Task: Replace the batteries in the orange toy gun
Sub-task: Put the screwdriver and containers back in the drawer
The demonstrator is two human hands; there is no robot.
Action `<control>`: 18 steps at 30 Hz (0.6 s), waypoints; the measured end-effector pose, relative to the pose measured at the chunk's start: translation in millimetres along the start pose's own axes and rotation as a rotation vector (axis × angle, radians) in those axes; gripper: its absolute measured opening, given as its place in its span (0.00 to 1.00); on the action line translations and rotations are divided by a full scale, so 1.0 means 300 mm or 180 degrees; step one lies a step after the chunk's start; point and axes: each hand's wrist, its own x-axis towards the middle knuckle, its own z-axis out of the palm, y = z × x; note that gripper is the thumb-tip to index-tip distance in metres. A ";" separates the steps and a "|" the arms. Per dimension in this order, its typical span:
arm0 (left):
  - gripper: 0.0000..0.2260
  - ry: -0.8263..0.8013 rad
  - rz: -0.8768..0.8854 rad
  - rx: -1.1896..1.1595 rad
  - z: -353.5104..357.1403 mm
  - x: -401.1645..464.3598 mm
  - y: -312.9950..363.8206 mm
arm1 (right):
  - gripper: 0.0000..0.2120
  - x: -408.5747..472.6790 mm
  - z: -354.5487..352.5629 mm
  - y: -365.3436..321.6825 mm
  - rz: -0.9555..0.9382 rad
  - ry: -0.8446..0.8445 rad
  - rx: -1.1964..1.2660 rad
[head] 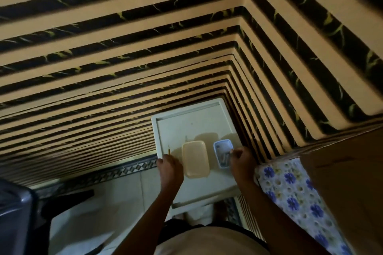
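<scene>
Gripping hand, left: left hand (169, 164) curled round a thin pencil-like tool (169, 149) at the table's left edge; tool tip points away from the person.
Right hand: right hand (240, 158) clenched at the near end of the blue tray (218, 152); whether it pinches anything cannot be told.
Blue tray: near the right edge of the white table (176, 128); holds small dark items, possibly batteries; blurred.
Beige tray (195, 158): lies between both hands, middle of the table.
Orange toy gun: not visible.
Writing: none legible.
Right of table: floral cloth (290, 188), cardboard box (348, 172).
</scene>
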 end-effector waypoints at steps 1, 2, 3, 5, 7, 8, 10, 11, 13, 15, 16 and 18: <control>0.11 0.0031 0.0008 0.0090 -0.006 -0.002 -0.009 | 0.04 -0.001 -0.003 0.007 -0.0018 -0.0012 -0.0009; 0.11 0.0053 0.0025 0.0187 -0.008 -0.001 -0.015 | 0.04 0.001 -0.006 0.011 -0.0059 -0.0027 -0.0020; 0.11 0.0086 0.0015 0.0214 -0.012 0.001 -0.027 | 0.04 -0.003 -0.003 0.019 -0.0086 -0.0066 -0.0045; 0.08 0.0145 0.0130 0.0211 0.000 -0.006 -0.032 | 0.05 -0.005 -0.018 0.028 -0.0189 -0.0137 -0.0079; 0.05 0.0205 0.0233 0.0200 0.005 -0.028 -0.024 | 0.06 -0.008 -0.033 0.037 -0.0294 -0.0202 -0.0099; 0.03 0.0286 0.0262 0.0191 0.010 -0.034 -0.025 | 0.06 -0.009 -0.041 0.041 -0.0333 -0.0230 -0.0116; 0.00 0.0472 0.0427 0.0170 0.020 -0.037 -0.024 | 0.07 -0.011 -0.055 0.055 -0.0422 -0.0293 -0.0187; 0.01 0.0535 0.0492 0.0166 0.021 -0.026 -0.026 | 0.07 -0.010 -0.057 0.062 -0.0452 -0.0311 -0.0212; 0.03 0.0624 0.0556 0.0207 0.029 -0.008 -0.042 | 0.08 -0.013 -0.065 0.090 -0.0468 -0.0376 -0.0256; 0.05 0.0632 0.0601 0.0159 0.035 0.001 -0.071 | 0.07 -0.024 -0.076 0.116 -0.0486 -0.0445 -0.0386; 0.06 0.0636 0.0614 0.0085 0.036 0.000 -0.090 | 0.07 -0.029 -0.080 0.132 -0.0531 -0.0455 -0.0443; 0.07 0.0697 0.0676 -0.0013 0.038 -0.014 -0.130 | 0.08 -0.048 -0.096 0.154 -0.0648 -0.0421 -0.0544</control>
